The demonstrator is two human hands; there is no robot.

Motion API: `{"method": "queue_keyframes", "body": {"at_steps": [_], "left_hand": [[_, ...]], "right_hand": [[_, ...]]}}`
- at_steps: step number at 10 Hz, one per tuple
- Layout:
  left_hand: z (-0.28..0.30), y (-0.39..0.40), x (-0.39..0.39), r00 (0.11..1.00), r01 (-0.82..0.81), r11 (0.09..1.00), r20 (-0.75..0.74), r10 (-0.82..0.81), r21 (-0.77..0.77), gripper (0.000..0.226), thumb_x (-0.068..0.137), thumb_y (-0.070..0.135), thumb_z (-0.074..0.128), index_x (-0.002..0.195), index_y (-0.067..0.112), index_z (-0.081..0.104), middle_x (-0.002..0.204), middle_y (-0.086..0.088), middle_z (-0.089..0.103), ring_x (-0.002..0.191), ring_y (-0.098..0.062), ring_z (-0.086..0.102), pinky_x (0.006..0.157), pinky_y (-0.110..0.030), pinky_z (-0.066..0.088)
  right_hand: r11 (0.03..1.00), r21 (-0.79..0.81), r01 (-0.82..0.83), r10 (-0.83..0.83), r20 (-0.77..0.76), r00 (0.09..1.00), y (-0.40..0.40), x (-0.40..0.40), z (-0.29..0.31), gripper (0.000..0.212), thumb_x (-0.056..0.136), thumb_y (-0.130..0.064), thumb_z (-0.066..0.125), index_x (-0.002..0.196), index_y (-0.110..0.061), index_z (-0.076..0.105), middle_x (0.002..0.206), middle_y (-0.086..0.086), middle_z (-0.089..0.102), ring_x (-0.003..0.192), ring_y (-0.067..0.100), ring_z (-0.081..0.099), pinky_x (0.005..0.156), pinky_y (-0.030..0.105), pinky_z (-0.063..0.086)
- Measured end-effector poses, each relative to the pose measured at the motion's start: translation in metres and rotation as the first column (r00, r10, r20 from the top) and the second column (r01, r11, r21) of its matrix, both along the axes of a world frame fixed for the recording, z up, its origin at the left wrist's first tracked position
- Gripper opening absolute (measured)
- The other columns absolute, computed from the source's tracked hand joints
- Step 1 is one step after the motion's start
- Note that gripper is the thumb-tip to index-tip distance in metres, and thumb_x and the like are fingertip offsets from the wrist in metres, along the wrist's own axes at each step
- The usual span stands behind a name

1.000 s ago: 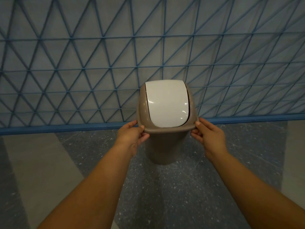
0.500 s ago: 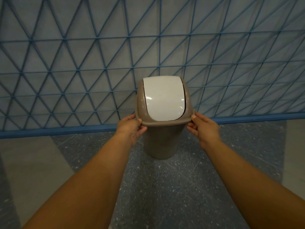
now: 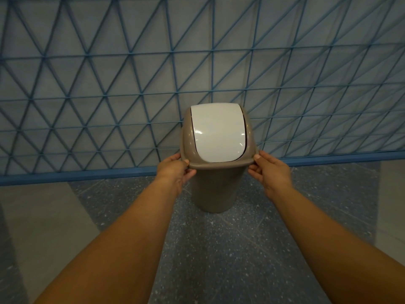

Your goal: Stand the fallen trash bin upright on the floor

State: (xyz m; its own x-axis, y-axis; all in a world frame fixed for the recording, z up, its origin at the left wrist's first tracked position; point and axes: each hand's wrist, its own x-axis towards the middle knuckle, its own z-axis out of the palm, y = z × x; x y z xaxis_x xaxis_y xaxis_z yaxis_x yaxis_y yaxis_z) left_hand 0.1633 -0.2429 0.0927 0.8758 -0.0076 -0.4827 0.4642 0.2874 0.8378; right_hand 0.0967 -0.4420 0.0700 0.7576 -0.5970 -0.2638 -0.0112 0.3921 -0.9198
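A taupe plastic trash bin (image 3: 215, 189) with a white swing lid (image 3: 218, 132) stands upright in the middle of the view, its base on the speckled dark floor (image 3: 241, 249). My left hand (image 3: 175, 172) pinches the left edge of the lid's rim, thumb on top and fingers below. My right hand (image 3: 271, 170) grips the right edge of the rim the same way. Both forearms reach in from the bottom corners.
A wall with a blue lattice of triangles (image 3: 109, 84) runs close behind the bin, ending in a blue base strip (image 3: 87, 174). A lighter grey floor band (image 3: 43, 227) lies to the left, another at the far right.
The bin has shifted slightly away from me and up in the view, both hands keeping their grip on the rim. Its lower body looks a little more upright than before.
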Motion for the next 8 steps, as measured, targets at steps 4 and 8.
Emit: {"method": "queue_keyframes", "body": {"at_steps": [4, 8], "left_hand": [[0.003, 0.004, -0.011, 0.999, 0.022, 0.998, 0.028, -0.023, 0.058, 0.042, 0.091, 0.002, 0.055, 0.132, 0.009, 0.052, 0.077, -0.006, 0.061, 0.072, -0.015, 0.056, 0.064, -0.028, 0.055], [0.027, 0.013, -0.034, 0.838, 0.369, 0.681, 0.091, -0.538, 0.632, 0.047, 0.097, 0.014, 0.038, 0.143, 0.020, 0.042, 0.143, -0.009, 0.049, 0.129, -0.028, 0.046, 0.109, -0.038, 0.035]], "right_hand": [[0.975, -0.189, -0.116, 0.091, -0.135, 0.987, -0.005, -0.004, 0.011, 0.043, 0.090, -0.019, 0.057, 0.132, -0.010, 0.049, 0.089, 0.006, 0.065, 0.073, 0.015, 0.060, 0.074, 0.032, 0.053], [0.777, -0.509, -0.370, 0.228, -0.322, 0.919, 0.005, -0.018, 0.040, 0.038, 0.090, -0.023, 0.053, 0.128, -0.016, 0.055, 0.130, 0.011, 0.057, 0.104, 0.021, 0.051, 0.089, 0.034, 0.042]]}}
